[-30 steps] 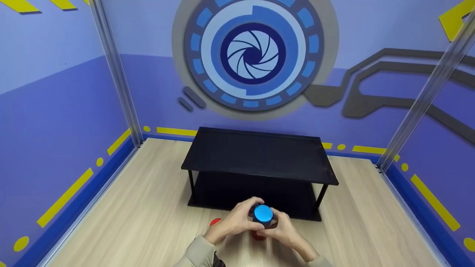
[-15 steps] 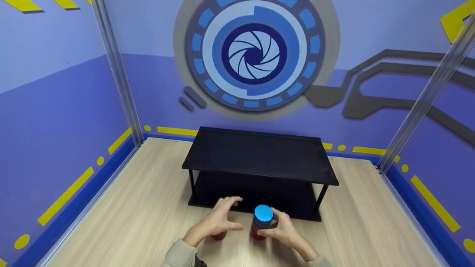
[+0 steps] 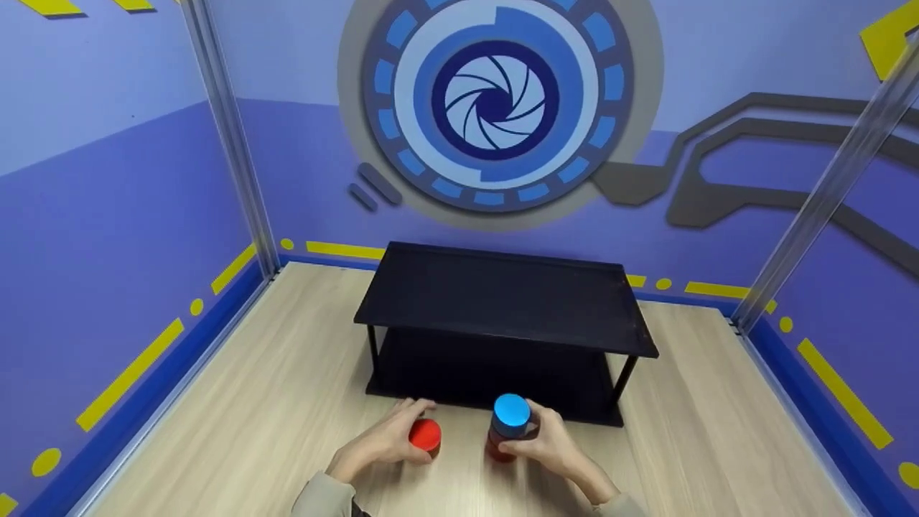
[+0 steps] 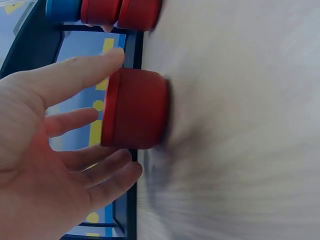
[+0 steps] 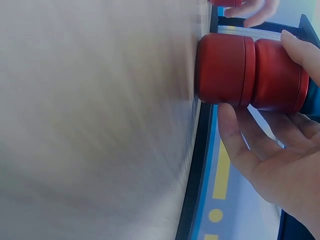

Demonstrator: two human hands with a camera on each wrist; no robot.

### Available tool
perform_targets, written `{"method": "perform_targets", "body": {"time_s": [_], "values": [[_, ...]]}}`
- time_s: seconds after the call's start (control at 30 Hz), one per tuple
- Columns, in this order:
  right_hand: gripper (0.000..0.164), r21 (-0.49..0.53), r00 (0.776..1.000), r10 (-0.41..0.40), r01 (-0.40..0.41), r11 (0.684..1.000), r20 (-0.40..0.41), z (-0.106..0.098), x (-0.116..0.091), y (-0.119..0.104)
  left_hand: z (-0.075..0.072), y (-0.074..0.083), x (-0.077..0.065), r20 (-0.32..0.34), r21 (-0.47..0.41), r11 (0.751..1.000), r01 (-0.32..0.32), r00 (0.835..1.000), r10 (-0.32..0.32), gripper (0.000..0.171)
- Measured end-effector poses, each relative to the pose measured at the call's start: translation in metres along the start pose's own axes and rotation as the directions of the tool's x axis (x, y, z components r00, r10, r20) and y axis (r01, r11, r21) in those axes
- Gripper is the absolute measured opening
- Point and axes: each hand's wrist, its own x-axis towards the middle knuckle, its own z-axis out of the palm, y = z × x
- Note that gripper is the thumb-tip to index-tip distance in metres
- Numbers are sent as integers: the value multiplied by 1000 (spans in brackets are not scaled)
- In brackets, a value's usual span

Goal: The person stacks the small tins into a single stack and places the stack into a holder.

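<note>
Three round lidded tins stand stacked: a blue tin on top, a red middle tin and a red bottom tin on the table. My right hand holds the stack around the middle, thumb on one side and fingers on the other. Left of the stack, a single red tin stands on the table. My left hand is around it from the left, thumb and fingers spread on either side. In the left wrist view those fingers are loosely extended, and firm contact with the tin does not show.
A black two-tier shelf stands just behind the tins, its lower board's front edge close to the hands. Wood-patterned table surface extends to both sides. Purple-blue panels with metal corner posts enclose the table.
My left hand has let go of the stack's top and moved left to the single red tin. My right hand has stayed at the stack, which has not shifted.
</note>
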Motion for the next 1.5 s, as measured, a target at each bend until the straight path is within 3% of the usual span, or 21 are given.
{"method": "perform_targets", "body": {"time_s": [0.27,0.5,0.73,0.87,1.27,1.5], "values": [[55,-20,1000,30,-30,999,0,-3,-5,-35,7,-8,-2,-7,-42,999,-1,1000,0,65],[55,-16,1000,30,-30,999,-3,-4,-6,-35,7,-5,1,-21,-77,997,-4,1000,3,61],[58,-12,999,42,-42,999,-1,-4,-6,-37,1,5,11,-49,-22,999,-31,998,30,59],[57,-41,999,39,-39,998,-8,-4,-6,-37,-3,14,17,-59,-38,998,-53,997,50,58],[58,-7,999,23,-23,1000,-25,1,0,2,-18,42,29,-128,3,988,-157,979,156,56],[55,-37,999,22,-23,999,-28,1,-2,-12,-21,53,35,-158,-5,983,-184,971,181,55]]}}
